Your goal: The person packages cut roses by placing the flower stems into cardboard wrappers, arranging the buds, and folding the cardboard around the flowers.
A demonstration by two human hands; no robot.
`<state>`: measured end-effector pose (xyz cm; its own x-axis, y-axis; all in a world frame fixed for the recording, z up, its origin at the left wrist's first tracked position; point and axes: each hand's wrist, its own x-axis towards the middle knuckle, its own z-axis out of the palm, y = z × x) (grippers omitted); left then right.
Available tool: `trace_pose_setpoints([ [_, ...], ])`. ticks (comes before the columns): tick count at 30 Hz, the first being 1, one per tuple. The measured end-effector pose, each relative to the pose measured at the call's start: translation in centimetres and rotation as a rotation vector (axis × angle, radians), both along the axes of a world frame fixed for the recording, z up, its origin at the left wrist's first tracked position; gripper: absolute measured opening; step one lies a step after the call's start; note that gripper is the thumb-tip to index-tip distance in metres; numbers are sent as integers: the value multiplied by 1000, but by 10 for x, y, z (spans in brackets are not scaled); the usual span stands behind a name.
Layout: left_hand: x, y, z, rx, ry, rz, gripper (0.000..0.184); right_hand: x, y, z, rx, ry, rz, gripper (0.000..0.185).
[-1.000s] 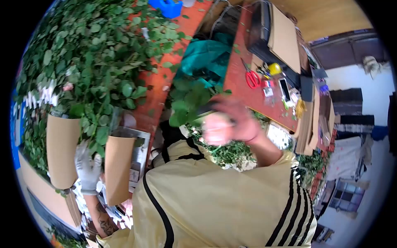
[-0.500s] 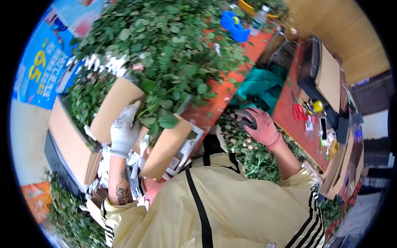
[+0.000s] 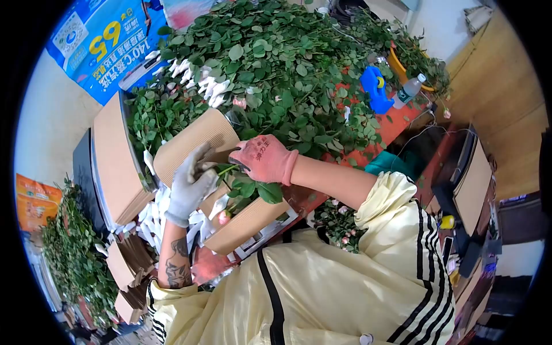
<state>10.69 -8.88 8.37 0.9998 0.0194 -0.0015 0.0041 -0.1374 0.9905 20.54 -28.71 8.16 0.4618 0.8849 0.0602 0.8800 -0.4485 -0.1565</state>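
Note:
My left hand (image 3: 192,187), in a white glove, has its fingers curled at the near end of a green rose stem (image 3: 227,169). My right hand (image 3: 264,158), in a pink glove with dark fingertips, is closed on the same stem just to the right. Leaves (image 3: 253,188) hang below the right hand. Around the hands stands a bent sheet of corrugated cardboard (image 3: 195,144), its lower flap (image 3: 247,227) nearer my body. Between the flaps show a pink rose bud (image 3: 224,217) and a white-sleeved bud (image 3: 218,204). The fingertips of both hands are partly hidden.
A big heap of leafy roses (image 3: 276,75) covers the red table (image 3: 397,129). A blue tape dispenser (image 3: 376,91) and a plastic bottle (image 3: 409,91) stand at the right. Cardboard sheets (image 3: 118,167) stack at the left, near many white bud sleeves (image 3: 152,221).
My right hand has swung left from over the greenery at the right to the stem by my left hand. The view has turned, so the table appears shifted right and down.

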Motion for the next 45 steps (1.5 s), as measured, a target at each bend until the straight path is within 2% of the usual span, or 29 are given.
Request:
trace_pose_setpoints([
  [2,-15,3,-12,-35,-79,99,48,11,-7,3,91,-6,28,34],
  [3,-21,7,-19,-63,-165,191,45,18,-13,12,171,79,-13,34],
  [5,-33,30,-63,197,-191,239,38,33,-25,29,248,172,-23,35],
  [7,-43,22,-76,843,-390,57,39,41,-34,39,364,156,-84,36],
  [9,-47,10,-82,1076,-463,-209,40,46,-34,45,344,223,-49,37],
  [10,-40,12,-86,994,-470,-284,41,47,-34,43,328,260,-52,39],
  [11,-42,11,-87,1060,-377,-240,41,50,-35,39,323,276,-30,39],
  [13,-42,18,-97,1124,-420,-305,40,53,-42,40,481,215,-64,33],
  [14,-43,21,-99,1114,-427,-295,40,57,-52,54,427,269,-152,36],
  [16,-41,22,-103,1050,-470,-353,40,76,-78,68,524,174,-338,39],
  [18,-43,22,-114,1086,-482,-314,38,121,-124,66,710,111,-458,45],
  [19,-44,22,-112,1097,-470,-304,38,127,-135,88,774,242,-635,42],
  [20,-44,20,-111,1092,-482,-286,38,161,-166,82,956,375,-622,40],
  [21,-44,20,-110,1089,-496,-267,38,164,-183,98,1065,473,-612,35],
  [25,-44,17,-106,1069,-467,-247,34,215,-285,125,1181,245,-819,16],
  [27,-45,17,-108,1066,-464,-258,35,220,-320,140,1411,95,-797,10],
  [29,-45,17,-106,1084,-448,-250,36,192,-314,165,1431,58,-734,15],
  [33,-44,19,-109,1075,-396,-282,39,155,-270,164,1333,-207,-571,28],
  [35,-44,20,-106,1095,-418,-273,44,116,-229,163,917,-288,-566,37],
  [36,-45,20,-97,1050,-402,-250,46,107,-207,142,983,-298,-601,41],
  [37,-46,12,-70,1035,-426,-182,48,107,-191,122,1020,-107,-421,41],
  [39,-43,3,-23,925,-567,-46,56,77,-138,114,673,-486,-180,40],
  [42,-45,-13,36,497,-537,98,71,48,-77,108,533,-405,116,43],
  [45,-46,-31,65,53,-401,166,75,43,-54,75,441,-356,237,44],
])
